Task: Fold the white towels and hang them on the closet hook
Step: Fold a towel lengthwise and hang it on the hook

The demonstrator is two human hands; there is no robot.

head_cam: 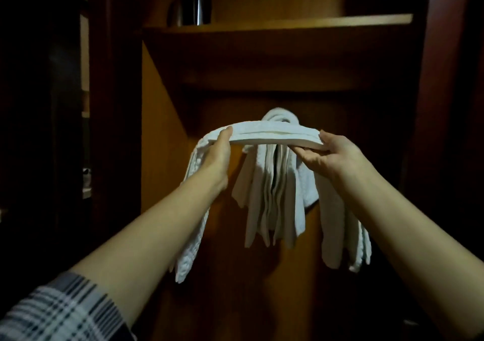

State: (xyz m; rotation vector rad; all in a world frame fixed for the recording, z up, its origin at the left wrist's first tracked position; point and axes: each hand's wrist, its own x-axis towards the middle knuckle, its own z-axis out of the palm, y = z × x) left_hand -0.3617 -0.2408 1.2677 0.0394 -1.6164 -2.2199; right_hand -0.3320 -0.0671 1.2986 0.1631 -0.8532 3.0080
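The long folded white cotton towel (275, 137) spans sideways, left hand (218, 157) and right hand (330, 157) fingers clamped on it; white hung towels (272, 183) lie just beyond, equally near both.

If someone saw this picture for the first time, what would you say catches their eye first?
The eye goes first to the folded white towel stretched level at centre frame, gripped by the left hand and the right hand, its ends drooping down at both sides. Just behind it, more white towels already hang in a bunch against the closet's back panel. Above, a dark metal flask stands on the wooden shelf.
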